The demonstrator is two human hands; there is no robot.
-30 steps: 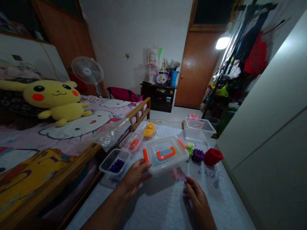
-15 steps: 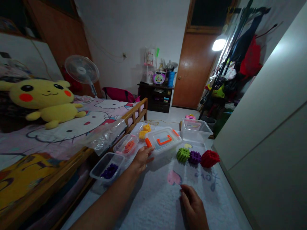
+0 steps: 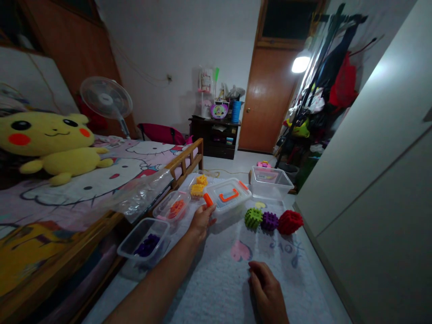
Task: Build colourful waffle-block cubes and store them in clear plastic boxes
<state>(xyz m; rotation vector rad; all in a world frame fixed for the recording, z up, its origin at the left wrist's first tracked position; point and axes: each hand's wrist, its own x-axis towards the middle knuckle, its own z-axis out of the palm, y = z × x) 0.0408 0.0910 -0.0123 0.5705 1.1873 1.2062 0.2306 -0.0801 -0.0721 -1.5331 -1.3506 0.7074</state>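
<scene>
My left hand [image 3: 201, 221] reaches forward and holds the near left corner of a clear plastic box [image 3: 228, 200] with an orange handle and orange clips, which sits on the white mat [image 3: 216, 279]. My right hand [image 3: 268, 292] rests near the bottom of the view on the mat, fingers loosely curled, holding nothing visible. To the right of the box lie a green toy block cluster [image 3: 253, 217], a purple one [image 3: 269, 220] and a red one [image 3: 289, 221].
Small clear tubs hold purple pieces [image 3: 144, 241], orange pieces [image 3: 172, 207] and yellow pieces [image 3: 198, 184]. An empty clear bin [image 3: 270, 181] stands behind. A bed with a wooden frame [image 3: 111, 216] and a yellow plush [image 3: 50, 139] is on the left, a grey cabinet wall [image 3: 371, 189] on the right.
My left hand pushed the orange-handled box away and to the left, uncovering the green block cluster. My right hand drew back toward me.
</scene>
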